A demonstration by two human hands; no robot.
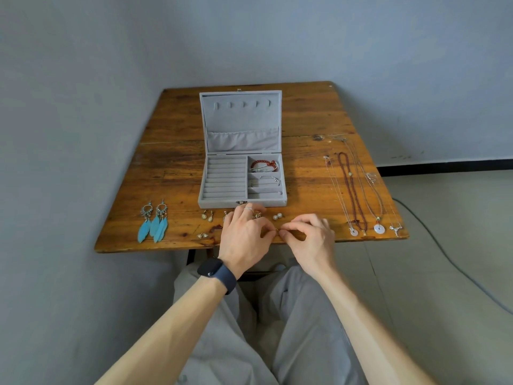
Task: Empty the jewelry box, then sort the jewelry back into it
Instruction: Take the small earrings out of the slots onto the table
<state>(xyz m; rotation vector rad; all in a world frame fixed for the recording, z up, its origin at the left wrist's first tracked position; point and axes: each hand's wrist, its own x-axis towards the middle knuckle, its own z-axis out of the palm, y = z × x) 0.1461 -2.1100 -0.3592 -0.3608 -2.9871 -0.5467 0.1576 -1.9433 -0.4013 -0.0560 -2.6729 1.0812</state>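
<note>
one head-worn wide-angle view, looking forward and down, close over the wooden table (172,168); jewelry box (222,202) at 12 o'clock.

Two grey-blue walls (83,65) are meeting in a corner behind the wooden tabletop (172,168), paint looking flat w/ faint scuffs. Tabletop is showing worn orange-brown varnish, dark stains & a seam running across its middle. A dark table leg (191,257) is showing under the near edge. Pale tiled floor (444,273) is stretching out on the right, w/ a black baseboard (444,163) running along the wall's foot. A thin grey cable (433,234) is trailing over the floor. Light is falling soft & even.
</note>
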